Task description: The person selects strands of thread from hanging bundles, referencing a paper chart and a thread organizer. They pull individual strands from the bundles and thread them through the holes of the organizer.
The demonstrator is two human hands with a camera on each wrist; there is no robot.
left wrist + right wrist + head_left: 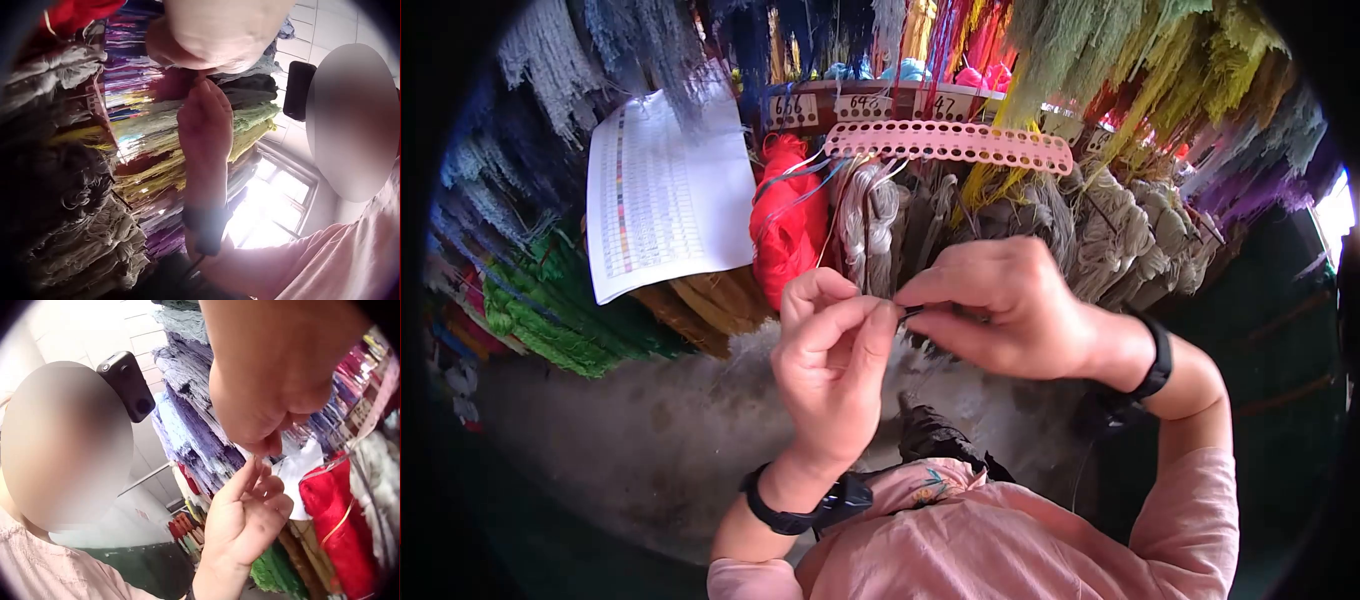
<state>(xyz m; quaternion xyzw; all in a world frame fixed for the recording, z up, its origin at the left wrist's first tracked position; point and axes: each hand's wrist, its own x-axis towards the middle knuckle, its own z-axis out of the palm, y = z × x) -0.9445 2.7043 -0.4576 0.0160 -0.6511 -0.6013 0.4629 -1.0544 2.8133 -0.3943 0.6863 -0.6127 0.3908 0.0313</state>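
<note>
In the head view my left hand (830,360) and right hand (1010,310) meet fingertip to fingertip in front of the hanging yarn. Thumb and index finger of the right hand pinch a thin dark strand (912,312). Its end runs to the left hand's thumb and index fingertips, which press together on it. Most of the strand is hidden by the fingers, and both wrist views show only the touching fingertips. Just beyond the hands hangs a pink strip with rows of holes (950,146), several thin threads looped through its left end.
Red yarn (785,215) and grey-white skeins (868,225) hang behind the hands. A printed colour chart (665,190) hangs at the left, near green yarn (550,310). Number labels (863,107) line the rack's edge. More coloured yarn hangs overhead and at both sides.
</note>
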